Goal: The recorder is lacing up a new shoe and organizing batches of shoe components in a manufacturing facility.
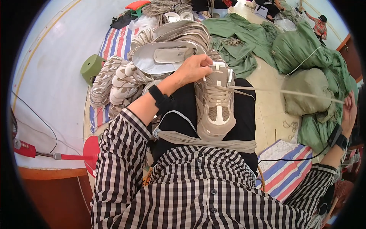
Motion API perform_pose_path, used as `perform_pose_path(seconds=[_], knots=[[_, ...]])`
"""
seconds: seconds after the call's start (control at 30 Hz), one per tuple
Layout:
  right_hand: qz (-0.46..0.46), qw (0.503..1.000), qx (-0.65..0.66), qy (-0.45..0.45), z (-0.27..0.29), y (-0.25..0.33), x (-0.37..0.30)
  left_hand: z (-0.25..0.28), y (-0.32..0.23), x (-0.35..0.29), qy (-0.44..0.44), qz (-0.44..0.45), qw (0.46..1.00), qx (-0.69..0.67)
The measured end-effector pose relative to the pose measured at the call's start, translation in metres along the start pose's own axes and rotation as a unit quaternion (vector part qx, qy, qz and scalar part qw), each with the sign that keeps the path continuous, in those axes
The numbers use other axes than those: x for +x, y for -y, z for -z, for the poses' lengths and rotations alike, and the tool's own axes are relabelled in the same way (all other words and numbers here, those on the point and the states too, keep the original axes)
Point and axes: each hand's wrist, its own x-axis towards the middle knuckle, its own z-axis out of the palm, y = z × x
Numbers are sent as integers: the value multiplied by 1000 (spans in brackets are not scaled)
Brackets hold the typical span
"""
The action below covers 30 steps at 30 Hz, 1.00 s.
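A beige and white sneaker [215, 100] rests on my dark-trousered lap, its toe pointing toward me. Its shoelace [267, 89] runs from the upper right eyelets in a taut line out to the far right. There my right hand [349, 110] grips the lace, arm stretched wide. At the upper left of the shoe's opening, beside the tongue, my left hand [195, 68] has its fingers pinched together; what they hold, if anything, is hidden. A cloth strip [213, 145] lies across my waist.
Stacked shoe uppers [171, 42] pile up ahead and to the left on a striped sheet [116, 42]. Green cloth and stuffed sacks [301, 49] lie to the right. A green stool [92, 68] and a red round object [91, 154] stand left. Other people sit farther off.
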Motion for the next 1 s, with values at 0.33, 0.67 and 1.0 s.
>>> perform_pose_path(seconds=[0.33, 0.67, 1.0], knots=[[-203, 967, -99, 115, -142, -131, -99, 2, 2, 1, 95, 71, 981, -154], [-253, 882, -82, 389, -384, -164, -174, 1, 1, -6, 90, 54, 985, -134], [215, 843, -379, 316, -412, -176, -192, -3, 13, -7, 72, 31, 987, -137]])
